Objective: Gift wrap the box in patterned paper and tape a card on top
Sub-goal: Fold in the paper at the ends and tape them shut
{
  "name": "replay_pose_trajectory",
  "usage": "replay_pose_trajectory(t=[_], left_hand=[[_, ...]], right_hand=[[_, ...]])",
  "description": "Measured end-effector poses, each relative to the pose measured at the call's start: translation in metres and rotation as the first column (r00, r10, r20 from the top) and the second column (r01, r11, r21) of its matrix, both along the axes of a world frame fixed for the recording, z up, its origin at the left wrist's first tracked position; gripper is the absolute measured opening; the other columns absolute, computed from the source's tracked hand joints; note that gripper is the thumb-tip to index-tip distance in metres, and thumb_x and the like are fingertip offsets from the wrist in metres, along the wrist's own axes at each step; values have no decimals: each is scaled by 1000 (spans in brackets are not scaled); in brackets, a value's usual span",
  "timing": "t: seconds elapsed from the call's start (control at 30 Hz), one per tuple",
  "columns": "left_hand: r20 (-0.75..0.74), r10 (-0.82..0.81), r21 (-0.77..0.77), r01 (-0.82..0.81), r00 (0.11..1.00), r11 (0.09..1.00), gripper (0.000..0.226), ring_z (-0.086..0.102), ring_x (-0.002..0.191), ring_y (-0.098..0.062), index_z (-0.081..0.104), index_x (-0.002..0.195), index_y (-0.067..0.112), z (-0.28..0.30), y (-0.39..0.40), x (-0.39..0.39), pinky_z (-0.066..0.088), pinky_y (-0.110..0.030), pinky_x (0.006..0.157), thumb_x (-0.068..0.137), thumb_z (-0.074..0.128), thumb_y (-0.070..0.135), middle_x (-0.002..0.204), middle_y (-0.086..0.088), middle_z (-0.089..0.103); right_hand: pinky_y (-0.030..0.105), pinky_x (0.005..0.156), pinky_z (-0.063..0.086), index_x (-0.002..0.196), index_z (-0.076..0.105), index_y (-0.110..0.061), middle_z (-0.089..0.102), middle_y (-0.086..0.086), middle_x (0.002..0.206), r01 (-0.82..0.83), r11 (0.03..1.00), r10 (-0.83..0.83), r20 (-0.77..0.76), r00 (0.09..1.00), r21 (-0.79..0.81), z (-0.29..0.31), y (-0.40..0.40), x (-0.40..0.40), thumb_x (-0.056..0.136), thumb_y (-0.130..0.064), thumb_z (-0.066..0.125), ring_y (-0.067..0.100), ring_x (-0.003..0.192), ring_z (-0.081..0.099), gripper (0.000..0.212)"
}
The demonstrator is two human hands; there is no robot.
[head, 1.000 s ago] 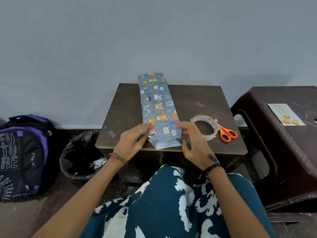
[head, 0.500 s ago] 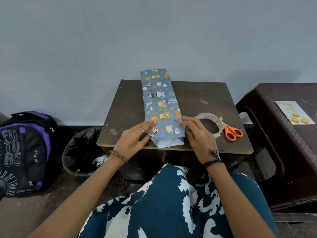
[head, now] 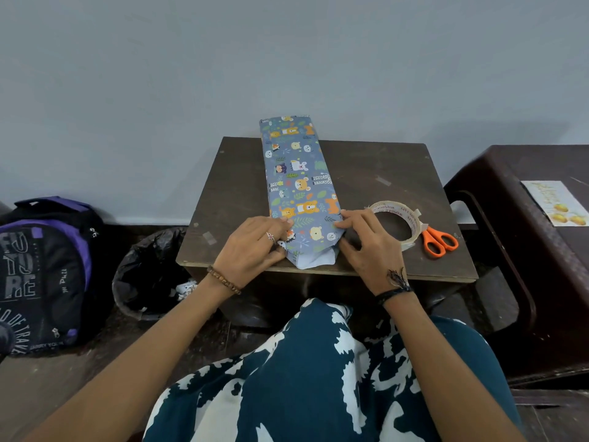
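At lower centre of the frame the left hand [head: 251, 250] lies flat with fingers spread against the left side of the wrapped box [head: 299, 186], fingertips on the patterned paper [head: 294, 145] near its near end; it grips nothing, only presses the paper against the box. The right hand [head: 366, 244] mirrors it on the right side, fingers bent and pinching the paper inward at the near corner, where a pale unprinted flap [head: 314, 261] juts toward the table edge. The box lies between the two hands and runs away from them toward the upper centre of the frame, its far end overhanging the back of the small dark table [head: 366, 173]. The paper looks thin, creasable and easily torn, so the end folds likely want firm, flat finger pressure rather than pulling; the box beneath seems stiff and light, best steadied by its long sides as now. To the right of the right hand, touching or just beside it, sits the roll of tape [head: 396, 221], with orange-handled scissors [head: 438, 240] just beyond. The card [head: 556, 202] rests well apart at the right edge of the frame on a dark plastic stool [head: 510, 250]. At lower left stand a black-lined bin [head: 149, 269] and a backpack [head: 44, 272].
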State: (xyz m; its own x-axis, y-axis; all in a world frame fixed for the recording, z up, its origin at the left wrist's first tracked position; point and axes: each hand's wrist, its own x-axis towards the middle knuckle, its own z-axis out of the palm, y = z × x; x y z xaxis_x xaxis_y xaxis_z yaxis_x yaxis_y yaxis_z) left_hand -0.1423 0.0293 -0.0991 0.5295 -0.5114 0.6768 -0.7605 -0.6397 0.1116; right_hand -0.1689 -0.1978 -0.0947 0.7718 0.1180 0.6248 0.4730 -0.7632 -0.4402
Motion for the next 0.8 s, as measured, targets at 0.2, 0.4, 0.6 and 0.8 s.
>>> replay_pose_trajectory(t=[0.2, 0.4, 0.6, 0.8], left_hand=[[2, -11, 13, 11, 1000, 1000, 30, 50, 92, -16, 47, 107, 10, 1, -1, 2, 38, -27, 84, 78, 50, 19, 86, -9, 69], [-39, -80, 42, 82, 996, 996, 13, 51, 97, -16, 44, 99, 14, 5, 0, 5, 29, -34, 104, 90, 46, 23, 88, -13, 67], [98, -97, 13, 96, 990, 995, 31, 61, 93, -21, 56, 87, 7, 4, -1, 1, 41, -36, 99, 102, 32, 19, 93, -14, 70], [82, -101, 21, 100, 992, 995, 11, 54, 100, -21, 48, 91, 14, -4, 1, 2, 41, -38, 100, 96, 39, 9, 107, -7, 57]], right_hand=[[31, 63, 55, 95, 66, -4, 65, 6, 104, -16, 1000, 15, 14, 1000, 13, -4, 0, 2, 77, -6, 72, 17, 91, 64, 19], [23, 67, 50, 88, 64, -6, 65, 3, 110, -54, 999, 53, 30, 998, 6, -2, 0, 5, 78, -2, 67, 12, 89, 60, 11], [35, 52, 50, 88, 56, -17, 65, 2, 86, -32, 997, 39, 103, 994, -69, -4, 2, 6, 79, 8, 63, 24, 75, 64, 28], [33, 53, 47, 72, 60, -10, 60, 0, 80, -13, 997, 19, 82, 996, -71, 1, 5, 5, 88, 0, 53, 21, 71, 60, 20]])
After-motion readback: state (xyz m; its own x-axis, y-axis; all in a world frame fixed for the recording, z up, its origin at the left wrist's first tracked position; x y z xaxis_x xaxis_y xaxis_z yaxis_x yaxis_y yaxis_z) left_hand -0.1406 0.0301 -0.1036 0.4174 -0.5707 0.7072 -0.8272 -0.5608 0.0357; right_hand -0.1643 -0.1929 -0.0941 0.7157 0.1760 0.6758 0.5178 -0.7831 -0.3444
